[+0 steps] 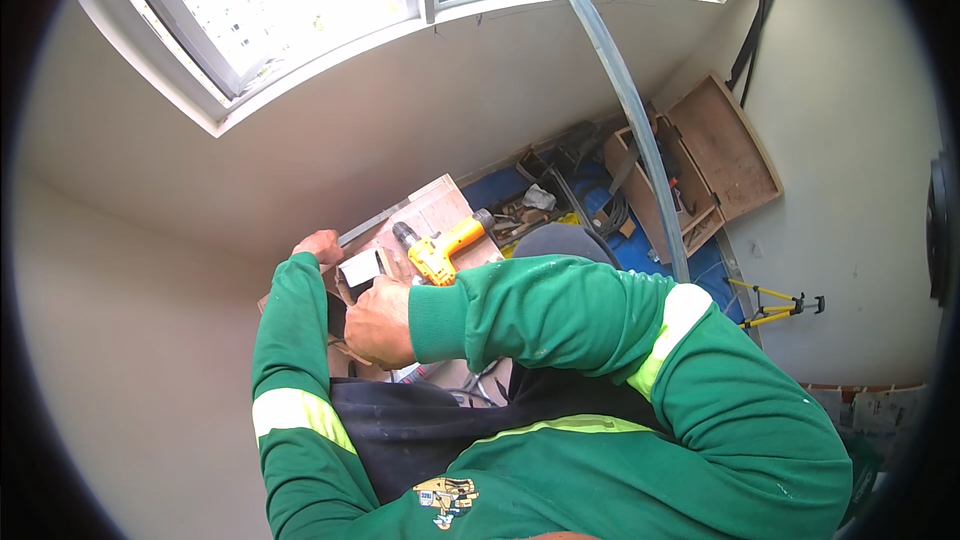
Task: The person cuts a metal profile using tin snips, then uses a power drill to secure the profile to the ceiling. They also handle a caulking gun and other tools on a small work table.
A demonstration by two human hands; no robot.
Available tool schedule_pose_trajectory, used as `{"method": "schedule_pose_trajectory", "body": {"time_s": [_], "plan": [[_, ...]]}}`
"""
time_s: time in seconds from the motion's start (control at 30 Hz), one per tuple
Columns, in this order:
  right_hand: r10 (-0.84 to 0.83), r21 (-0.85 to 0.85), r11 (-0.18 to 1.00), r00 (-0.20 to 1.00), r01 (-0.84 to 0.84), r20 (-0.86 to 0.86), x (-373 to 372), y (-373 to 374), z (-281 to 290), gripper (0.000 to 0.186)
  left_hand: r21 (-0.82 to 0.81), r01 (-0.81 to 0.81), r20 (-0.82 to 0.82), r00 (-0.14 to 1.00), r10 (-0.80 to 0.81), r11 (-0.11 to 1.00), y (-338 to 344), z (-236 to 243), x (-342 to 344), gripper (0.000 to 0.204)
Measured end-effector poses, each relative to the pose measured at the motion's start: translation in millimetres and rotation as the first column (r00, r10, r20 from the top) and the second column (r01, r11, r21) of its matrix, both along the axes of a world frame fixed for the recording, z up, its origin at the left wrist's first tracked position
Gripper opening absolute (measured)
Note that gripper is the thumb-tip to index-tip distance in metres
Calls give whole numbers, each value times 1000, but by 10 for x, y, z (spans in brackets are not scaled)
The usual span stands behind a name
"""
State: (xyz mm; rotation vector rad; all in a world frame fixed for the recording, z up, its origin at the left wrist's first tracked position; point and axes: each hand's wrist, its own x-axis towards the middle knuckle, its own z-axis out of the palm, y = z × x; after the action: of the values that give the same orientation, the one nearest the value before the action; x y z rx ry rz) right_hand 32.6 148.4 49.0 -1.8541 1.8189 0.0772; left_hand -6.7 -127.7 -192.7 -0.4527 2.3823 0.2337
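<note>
A small torn cardboard box [362,268] with a white flap and a dark inside lies in front of me, between my hands. My left hand [318,245] is closed beside its far left edge, near the end of a thin metal strip [375,224]; what its fingers hold is hidden. Against the near side of the box, my right hand [381,325] is curled closed, its fingertips out of sight. A yellow cordless drill [437,252] rests on a brown board [440,205] just beyond my right wrist.
A long metal profile [632,105] leans from the window sill down to the floor on the right. Behind it stands an open wooden toolbox [690,155], with loose tools and cables [612,210] on blue sheeting. A yellow tripod-like stand [775,308] lies near the right wall.
</note>
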Motion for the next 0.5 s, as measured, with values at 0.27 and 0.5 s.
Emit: {"method": "schedule_pose_trajectory", "body": {"time_s": [0.27,0.5], "plan": [[2,-37,999,1000,-2,-2,-5,37,13,25,-13,-26,74,997,27,1000,4,4,-23,50],[-14,-143,990,1000,13,-4,2,73,-63,17,-22,-2,34,999,3,1000,6,-22,-17,50]]}}
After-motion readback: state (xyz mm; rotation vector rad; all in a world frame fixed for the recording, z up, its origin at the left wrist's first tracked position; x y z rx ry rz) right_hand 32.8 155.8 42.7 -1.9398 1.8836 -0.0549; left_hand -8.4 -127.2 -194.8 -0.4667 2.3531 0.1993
